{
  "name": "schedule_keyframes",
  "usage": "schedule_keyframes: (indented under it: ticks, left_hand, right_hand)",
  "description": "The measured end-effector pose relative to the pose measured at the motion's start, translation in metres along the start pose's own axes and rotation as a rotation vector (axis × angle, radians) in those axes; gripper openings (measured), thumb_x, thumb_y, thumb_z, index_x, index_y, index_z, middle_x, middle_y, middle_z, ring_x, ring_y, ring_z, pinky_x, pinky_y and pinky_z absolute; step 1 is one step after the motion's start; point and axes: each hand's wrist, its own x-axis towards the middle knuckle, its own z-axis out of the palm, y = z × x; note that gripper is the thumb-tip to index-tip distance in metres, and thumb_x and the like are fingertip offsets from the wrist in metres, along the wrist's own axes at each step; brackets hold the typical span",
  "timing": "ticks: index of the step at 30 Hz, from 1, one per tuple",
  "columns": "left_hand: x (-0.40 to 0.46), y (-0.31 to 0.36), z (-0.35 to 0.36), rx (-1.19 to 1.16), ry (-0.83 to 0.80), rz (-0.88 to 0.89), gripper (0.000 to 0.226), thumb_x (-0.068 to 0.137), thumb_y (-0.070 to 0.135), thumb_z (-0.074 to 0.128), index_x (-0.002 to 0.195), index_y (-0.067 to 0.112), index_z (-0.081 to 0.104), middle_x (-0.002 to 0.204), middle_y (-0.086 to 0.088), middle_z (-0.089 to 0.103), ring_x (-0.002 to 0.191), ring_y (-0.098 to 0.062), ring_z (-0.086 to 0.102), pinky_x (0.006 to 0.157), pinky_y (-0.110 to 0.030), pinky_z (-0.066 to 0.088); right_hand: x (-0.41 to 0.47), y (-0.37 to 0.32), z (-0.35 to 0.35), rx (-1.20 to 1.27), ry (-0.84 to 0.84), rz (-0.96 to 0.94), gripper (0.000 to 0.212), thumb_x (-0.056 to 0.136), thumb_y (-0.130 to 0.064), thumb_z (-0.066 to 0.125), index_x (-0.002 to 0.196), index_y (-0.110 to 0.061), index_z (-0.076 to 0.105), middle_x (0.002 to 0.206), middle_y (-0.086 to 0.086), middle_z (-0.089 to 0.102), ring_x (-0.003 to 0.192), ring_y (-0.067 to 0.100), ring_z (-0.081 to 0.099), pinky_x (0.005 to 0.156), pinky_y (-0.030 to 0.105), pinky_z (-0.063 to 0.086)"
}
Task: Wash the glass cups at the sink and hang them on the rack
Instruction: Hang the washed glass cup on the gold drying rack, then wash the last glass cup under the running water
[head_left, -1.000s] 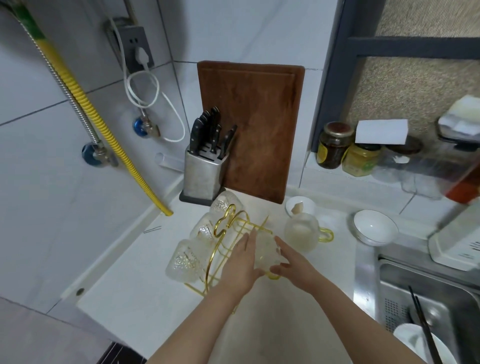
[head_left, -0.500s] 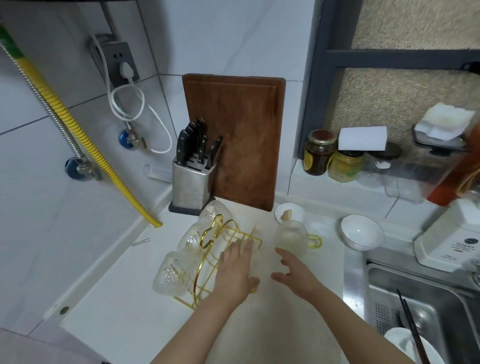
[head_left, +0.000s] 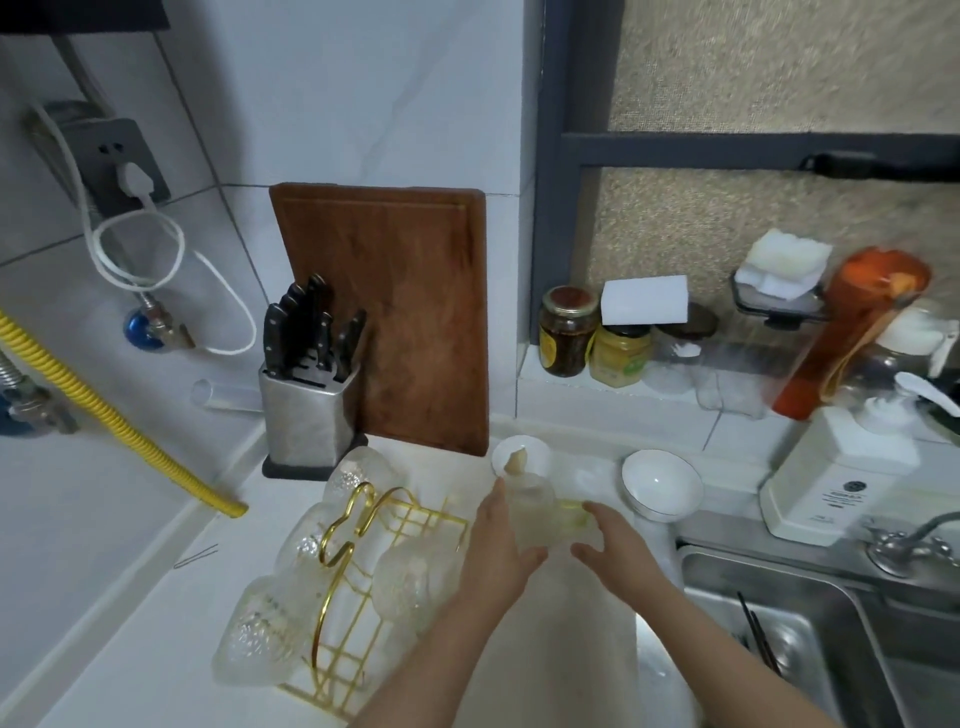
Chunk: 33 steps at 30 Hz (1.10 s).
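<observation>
both hands close on the glass mug (head_left: 532, 512) with the yellow handle on the worktop. left hand (head_left: 496, 545) touches its side, right hand (head_left: 613, 545) is open by the handle. i cannot tell if the grip is tight yet. next: lift it right, to the sink (head_left: 779, 639). the gold rack (head_left: 363, 566), left of the grip, holds washed cups.

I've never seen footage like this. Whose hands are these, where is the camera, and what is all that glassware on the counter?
No machine here: a person wears a wide-angle camera on the head, looking down at their own bare hands. The left hand and right hand close around a clear glass cup with a yellow handle on the white counter; whether it is gripped yet is unclear. Beside it, a gold wire rack carries several textured glass cups. The steel sink is at right.
</observation>
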Motion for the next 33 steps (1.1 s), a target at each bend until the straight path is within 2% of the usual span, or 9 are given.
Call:
schedule_keyframes:
  ticks: [3,6,13,16,19,24,27,30,33]
  left_hand:
    - [0.012,0.007,0.005,-0.007,-0.047,-0.158,0.097,0.079,0.023,0.072,0.151,0.007,0.008,0.149,-0.009,0.029,0.137,-0.024,0.033,0.109,-0.033,0.036]
    - [0.029,-0.002,0.021,-0.029,-0.059,-0.234,0.102,0.081,0.025,0.071,0.151,0.005,0.001,0.155,-0.011,0.020,0.142,-0.023,0.026,0.111,-0.029,0.030]
    - [0.051,-0.013,0.046,-0.030,-0.035,-0.244,0.096,0.085,0.036,0.064,0.150,0.004,0.002,0.154,-0.010,0.025,0.143,-0.020,0.027,0.114,-0.026,0.025]
    - [0.054,-0.011,0.048,-0.067,0.019,-0.253,0.085,0.085,0.033,0.064,0.148,0.006,0.014,0.150,-0.009,0.034,0.138,-0.021,0.035,0.112,-0.027,0.029]
    - [0.053,-0.009,0.047,-0.081,0.005,-0.243,0.079,0.085,0.023,0.064,0.148,0.008,0.018,0.147,-0.007,0.037,0.135,-0.020,0.039,0.109,-0.025,0.030]
    - [0.044,-0.001,0.044,-0.083,0.011,-0.146,0.075,0.071,0.023,0.072,0.137,0.027,0.036,0.137,0.000,0.050,0.127,-0.019,0.049,0.106,-0.029,0.039]
    - [0.033,0.008,0.037,-0.059,-0.046,-0.086,0.083,0.077,0.022,0.073,0.146,0.013,0.028,0.147,0.003,0.038,0.135,-0.017,0.040,0.112,-0.025,0.028]
    - [0.019,0.016,0.036,-0.094,-0.058,0.019,0.084,0.074,0.024,0.075,0.146,0.016,0.032,0.148,0.002,0.040,0.134,-0.014,0.040,0.110,-0.022,0.028]
    - [0.000,0.031,0.037,-0.137,-0.093,0.069,0.088,0.074,0.025,0.076,0.148,0.018,0.028,0.150,0.001,0.037,0.137,-0.015,0.036,0.113,-0.024,0.025]
  right_hand:
    - [0.015,0.007,0.000,-0.067,-0.054,0.030,0.064,0.094,-0.022,0.055,0.148,-0.011,0.022,0.154,0.003,0.027,0.140,0.017,0.031,0.110,0.021,0.023]
    - [0.030,0.010,0.006,-0.112,-0.119,0.009,0.063,0.097,-0.016,0.047,0.149,-0.010,0.012,0.158,0.003,0.017,0.143,0.016,0.026,0.111,0.019,0.019]
    - [0.058,0.021,0.022,-0.131,-0.125,0.001,0.061,0.097,-0.006,0.037,0.151,-0.010,0.007,0.158,0.005,0.016,0.145,0.016,0.022,0.115,0.021,0.015]
    - [0.060,0.022,0.026,-0.094,-0.025,0.031,0.049,0.098,-0.009,0.037,0.147,-0.009,0.030,0.149,0.007,0.039,0.136,0.018,0.038,0.109,0.022,0.026]
    - [0.056,0.019,0.025,-0.047,0.081,0.097,0.029,0.095,-0.009,0.039,0.118,-0.006,0.057,0.118,0.007,0.064,0.112,0.022,0.058,0.088,0.029,0.043]
    - [0.031,0.023,0.020,-0.002,0.167,0.092,0.025,0.097,-0.018,0.045,0.119,-0.020,0.057,0.112,-0.005,0.065,0.107,0.015,0.059,0.077,0.021,0.038]
    - [0.011,0.024,0.011,0.067,0.216,0.081,0.019,0.096,-0.022,0.049,0.111,-0.027,0.060,0.095,-0.019,0.059,0.099,0.009,0.059,0.075,0.018,0.037]
    - [-0.015,0.030,-0.003,0.060,0.227,0.088,0.017,0.095,-0.026,0.053,0.101,-0.041,0.058,0.076,-0.031,0.056,0.094,0.006,0.060,0.072,0.015,0.039]
    - [-0.043,0.042,-0.014,0.092,0.260,0.130,0.020,0.091,-0.028,0.058,0.102,-0.044,0.062,0.080,-0.027,0.058,0.095,0.011,0.065,0.078,0.024,0.047]
